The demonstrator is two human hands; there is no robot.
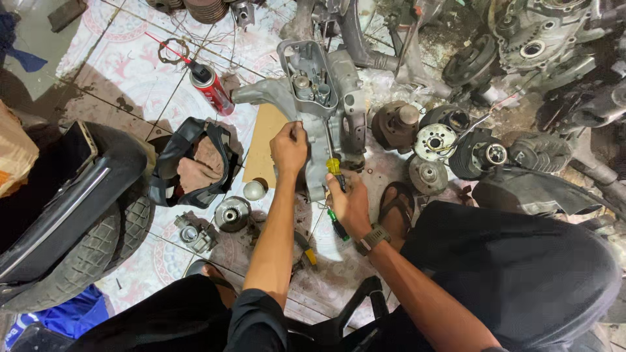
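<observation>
A grey metal engine casing (339,98) lies on the tiled floor in front of me, with its open cavity facing up. My left hand (289,148) is closed on the casing's near left rim. Just to the right, my right hand (350,203) grips a screwdriver with a yellow and black handle (334,168), whose shaft runs up along the casing. A green tool handle (338,226) sticks out below the same hand. There is a watch on my right wrist.
A red spray can (210,88) lies at the upper left, with a cardboard sheet (264,140) beside the casing. A tyre (98,244) and a black bag with cloth (192,163) are at the left. Round engine parts (435,142) crowd the right. My sandalled foot (396,205) and yellow-handled pliers (305,251) are close by.
</observation>
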